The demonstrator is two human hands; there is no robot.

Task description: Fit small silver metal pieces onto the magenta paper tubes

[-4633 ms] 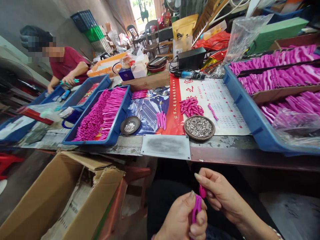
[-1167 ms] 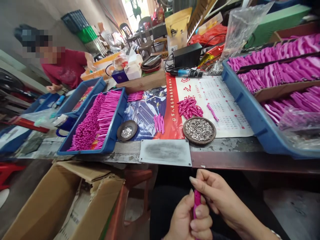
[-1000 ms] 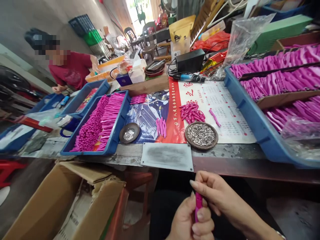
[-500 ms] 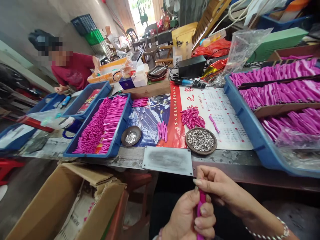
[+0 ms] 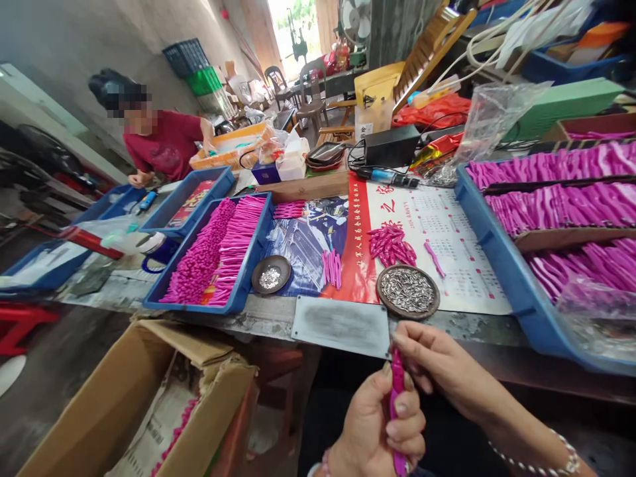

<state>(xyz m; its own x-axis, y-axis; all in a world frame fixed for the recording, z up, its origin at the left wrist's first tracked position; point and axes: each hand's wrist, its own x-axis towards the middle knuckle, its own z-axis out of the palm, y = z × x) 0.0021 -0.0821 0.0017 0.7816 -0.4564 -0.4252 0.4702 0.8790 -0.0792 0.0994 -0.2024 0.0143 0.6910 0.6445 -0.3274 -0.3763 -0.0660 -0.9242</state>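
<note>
Fingers of my left hand (image 5: 380, 424) are wrapped round a long magenta piece (image 5: 397, 397), which stands roughly upright near the bench's front edge. My right hand (image 5: 430, 354) pinches at its top end; whether something small is between those fingertips is hidden. Just beyond is a round dish of small silver metal parts (image 5: 408, 291), with a heap of magenta pieces (image 5: 391, 246) behind it and one loose magenta piece (image 5: 434, 258) to the right. A grey metal plate (image 5: 340, 326) lies at the bench edge, left of my hands.
Blue trays of magenta pieces stand left (image 5: 238, 306) and right (image 5: 517, 291). A small dark dish (image 5: 283, 271) holds shiny bits. An open cardboard box (image 5: 84, 411) is at the lower left. A person in a red shirt (image 5: 171, 142) sits at the far left.
The view has shifted, so the bench appears slightly lower and further right. My right hand's fingertips still meet the top of the magenta piece, and more of that piece's upper end shows.
</note>
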